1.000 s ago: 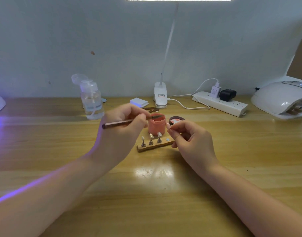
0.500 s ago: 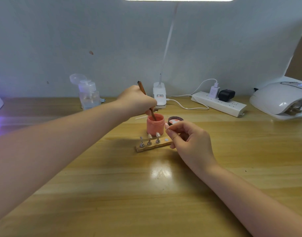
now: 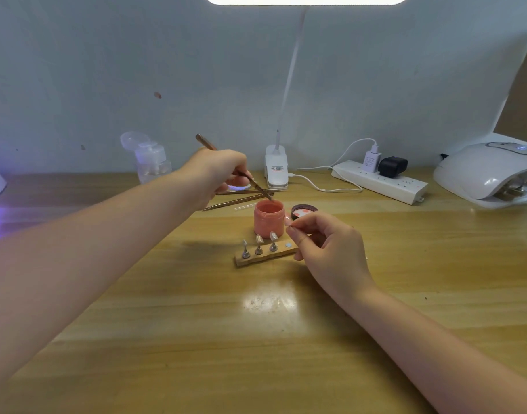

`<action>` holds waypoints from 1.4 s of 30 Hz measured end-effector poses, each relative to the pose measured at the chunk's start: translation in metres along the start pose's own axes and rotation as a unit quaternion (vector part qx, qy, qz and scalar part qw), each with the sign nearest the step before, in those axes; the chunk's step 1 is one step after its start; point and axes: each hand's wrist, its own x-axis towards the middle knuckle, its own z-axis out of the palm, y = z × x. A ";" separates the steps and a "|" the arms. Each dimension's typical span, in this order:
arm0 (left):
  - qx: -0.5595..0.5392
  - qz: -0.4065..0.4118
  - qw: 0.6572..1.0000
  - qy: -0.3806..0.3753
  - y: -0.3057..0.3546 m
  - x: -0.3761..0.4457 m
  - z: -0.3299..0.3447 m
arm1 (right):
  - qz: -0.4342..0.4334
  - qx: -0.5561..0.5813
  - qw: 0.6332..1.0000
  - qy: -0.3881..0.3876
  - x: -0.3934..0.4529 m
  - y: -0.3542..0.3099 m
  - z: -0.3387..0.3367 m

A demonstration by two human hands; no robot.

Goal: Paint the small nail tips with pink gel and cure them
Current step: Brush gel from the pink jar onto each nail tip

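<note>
My left hand (image 3: 217, 171) dips the brush (image 3: 238, 171) in the gel pot (image 3: 269, 219); my right hand (image 3: 325, 246) pinches a nail tip (image 3: 288, 221), next to be painted

Surface: wooden table (image 3: 256, 354), glossy, set against a pale wall.
Centre: open pink gel jar (image 3: 269, 219), its lid (image 3: 304, 211) just right, wooden nail-tip stand (image 3: 265, 256) in front.
Back: pump bottle (image 3: 150, 162), lamp base (image 3: 276, 171), power strip (image 3: 379, 182), spare brushes (image 3: 241, 198).
Right: white curing lamp (image 3: 489, 174).

Three nail-tip stands (image 3: 258, 248) on one wooden block (image 3: 265, 258); one pink gel jar (image 3: 269, 218); one lid (image 3: 304, 211); three brushes (image 3: 241, 201); two hands.
</note>
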 end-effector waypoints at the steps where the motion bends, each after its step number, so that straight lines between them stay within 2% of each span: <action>1: -0.023 -0.008 1.000 -0.001 -0.002 0.000 -0.003 | 0.000 -0.001 1.000 -0.001 0.000 0.000 0.000; 5: -0.077 -0.014 0.997 0.003 -0.016 0.003 -0.014 | -0.002 -0.003 1.000 -0.002 0.000 -0.001 0.000; 9: -0.065 -0.019 0.998 0.010 -0.022 0.003 -0.018 | -0.005 -0.006 1.000 0.000 0.000 0.000 0.000; 14: 0.058 0.054 0.996 0.029 -0.005 0.003 -0.003 | -0.005 -0.005 1.000 0.004 0.000 0.001 0.001; 18: 0.120 0.099 0.988 0.014 0.003 0.008 0.014 | -0.009 -0.002 1.000 0.006 0.000 0.001 0.001; 24: 0.251 0.145 0.957 -0.018 -0.005 0.007 0.031 | -0.014 0.000 1.000 0.007 0.000 0.002 0.001; 26: 0.228 0.136 0.964 -0.010 -0.007 0.007 0.030 | -0.013 -0.001 1.000 0.004 0.000 0.001 0.001; 29: 0.101 0.089 0.991 0.028 -0.004 0.008 0.021 | -0.010 -0.002 1.000 0.004 0.001 0.001 0.001; 33: -0.032 0.002 0.999 0.024 -0.009 0.008 0.001 | -0.009 -0.005 1.000 -0.001 0.000 0.000 0.000; 38: -0.067 -0.085 0.994 -0.034 -0.026 0.009 -0.018 | -0.007 -0.007 1.000 0.000 0.000 0.000 0.000; 42: -0.079 -0.098 0.992 -0.025 -0.038 0.008 -0.026 | -0.009 -0.009 1.000 0.000 0.000 0.000 0.000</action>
